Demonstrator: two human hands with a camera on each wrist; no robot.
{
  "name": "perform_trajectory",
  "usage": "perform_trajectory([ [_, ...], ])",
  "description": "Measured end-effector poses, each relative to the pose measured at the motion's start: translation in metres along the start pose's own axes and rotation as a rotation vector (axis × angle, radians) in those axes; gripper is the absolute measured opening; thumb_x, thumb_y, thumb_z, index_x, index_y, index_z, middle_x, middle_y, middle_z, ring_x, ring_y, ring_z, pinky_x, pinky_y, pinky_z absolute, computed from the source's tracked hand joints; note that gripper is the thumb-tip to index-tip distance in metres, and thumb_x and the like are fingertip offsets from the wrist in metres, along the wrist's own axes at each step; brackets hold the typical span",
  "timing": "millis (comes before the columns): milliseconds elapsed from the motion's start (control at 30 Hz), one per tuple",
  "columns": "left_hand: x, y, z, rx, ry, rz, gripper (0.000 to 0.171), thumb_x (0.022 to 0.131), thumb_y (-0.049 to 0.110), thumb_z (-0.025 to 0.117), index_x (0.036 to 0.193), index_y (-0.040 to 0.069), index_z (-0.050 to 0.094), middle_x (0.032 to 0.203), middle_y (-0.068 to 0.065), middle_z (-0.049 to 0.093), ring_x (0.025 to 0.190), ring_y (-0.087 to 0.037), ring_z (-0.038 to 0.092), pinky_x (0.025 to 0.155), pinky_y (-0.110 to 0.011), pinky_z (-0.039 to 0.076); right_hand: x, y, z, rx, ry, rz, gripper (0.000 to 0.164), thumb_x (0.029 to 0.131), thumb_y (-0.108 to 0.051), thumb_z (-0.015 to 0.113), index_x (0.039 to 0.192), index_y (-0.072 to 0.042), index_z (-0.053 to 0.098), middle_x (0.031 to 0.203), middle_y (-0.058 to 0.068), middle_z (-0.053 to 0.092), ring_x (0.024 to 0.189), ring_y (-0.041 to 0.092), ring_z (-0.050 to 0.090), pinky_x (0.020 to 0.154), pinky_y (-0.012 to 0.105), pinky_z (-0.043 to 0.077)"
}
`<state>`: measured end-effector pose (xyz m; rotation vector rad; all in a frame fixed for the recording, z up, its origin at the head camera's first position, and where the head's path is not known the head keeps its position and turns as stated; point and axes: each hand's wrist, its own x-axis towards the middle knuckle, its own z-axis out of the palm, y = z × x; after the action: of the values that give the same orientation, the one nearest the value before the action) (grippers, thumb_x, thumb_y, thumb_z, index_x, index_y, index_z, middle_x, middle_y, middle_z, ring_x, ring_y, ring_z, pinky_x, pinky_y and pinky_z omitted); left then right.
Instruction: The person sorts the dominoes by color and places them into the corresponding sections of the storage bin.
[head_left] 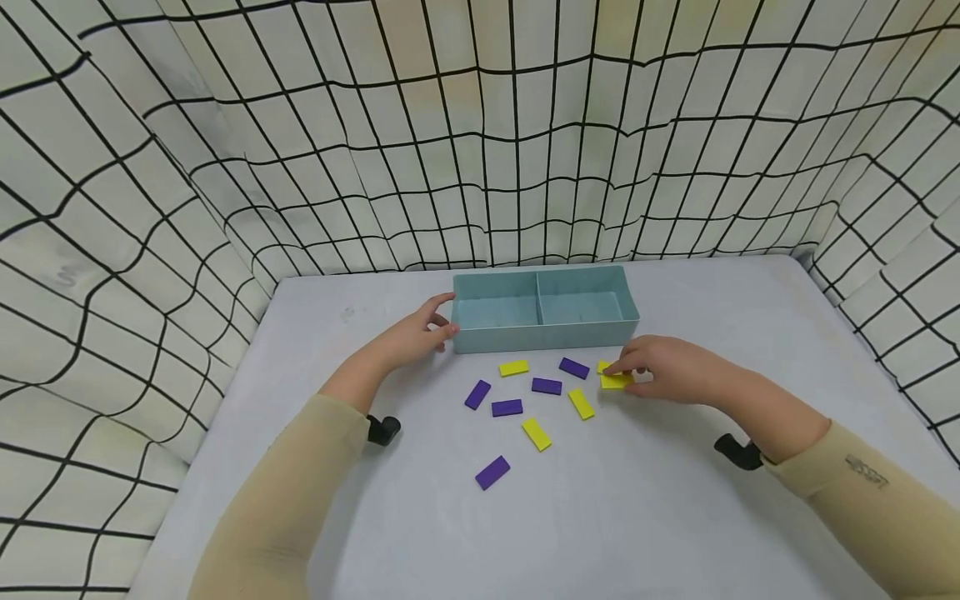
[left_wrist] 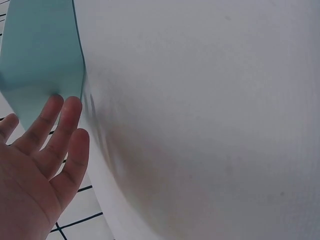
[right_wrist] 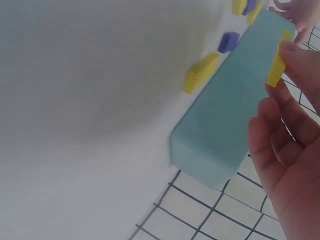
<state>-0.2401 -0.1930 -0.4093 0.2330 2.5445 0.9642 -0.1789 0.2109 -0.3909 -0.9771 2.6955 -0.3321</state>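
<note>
Ideally, the right hand (head_left: 663,367), pinching the yellow oblong block (right_wrist: 275,70) before the right end of the teal plastic-looking box (head_left: 546,337), lifts gently while the left hand (head_left: 414,337), fingers loosely spread, steadies the left end.

Tan fabric left sleeve (head_left: 270,500); tan fabric right sleeve (head_left: 862,521), the latter with a small dark marking (head_left: 866,471), illegible. Small curved black left fitting (head_left: 384,430) and similar black right fitting (head_left: 738,452) protrude near the cuffs. Left hand (head_left: 412,337) and right hand (head_left: 667,369) bare
</note>
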Motion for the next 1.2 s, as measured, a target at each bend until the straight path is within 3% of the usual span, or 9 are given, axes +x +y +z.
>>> perform_trajectory([
  [633, 0.002, -0.001, 0.000, -0.014, -0.002, 0.000, 0.070, 0.101, 0.045, 0.053, 0.157, 0.038, 0.012, 0.138, -0.010, 0.051, 0.109, -0.026, 0.061, 0.106, -0.055, 0.036, 0.036, -0.002, -0.032, 0.094, 0.087, -0.009, 0.030, 0.088, -0.017, 0.076, 0.118, -0.018, 0.074, 0.096, -0.008, 0.062, 0.085, 0.016, 0.055, 0.075, 0.031, 0.049],
  [1200, 0.008, -0.006, -0.004, -0.012, -0.008, 0.025, 0.072, 0.100, 0.044, 0.055, 0.158, 0.037, 0.013, 0.138, -0.012, 0.052, 0.111, -0.025, 0.061, 0.106, -0.054, 0.037, 0.091, -0.015, -0.048, 0.141, 0.098, 0.008, 0.031, 0.092, -0.021, 0.071, 0.123, -0.021, 0.072, 0.098, -0.004, 0.062, 0.089, 0.019, 0.054, 0.073, 0.031, 0.049],
])
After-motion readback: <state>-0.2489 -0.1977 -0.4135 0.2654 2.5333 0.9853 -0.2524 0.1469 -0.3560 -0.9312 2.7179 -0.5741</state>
